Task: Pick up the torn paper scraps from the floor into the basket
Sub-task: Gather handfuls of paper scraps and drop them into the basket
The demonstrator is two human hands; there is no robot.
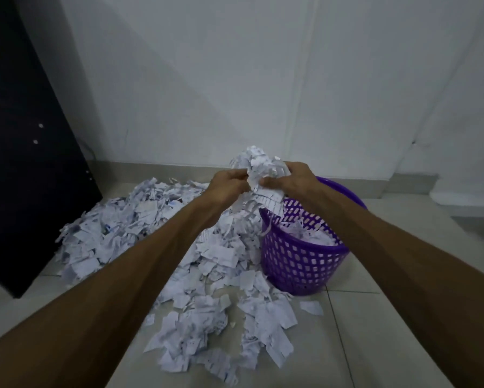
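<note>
Both hands hold one wad of scraps above the basket's far left rim: the left hand and right hand each have fingers curled tight on the paper. More scraps lie inside the basket (purple, perforated). A big pile covers the floor just left of it, beside a dark cabinet.
</note>
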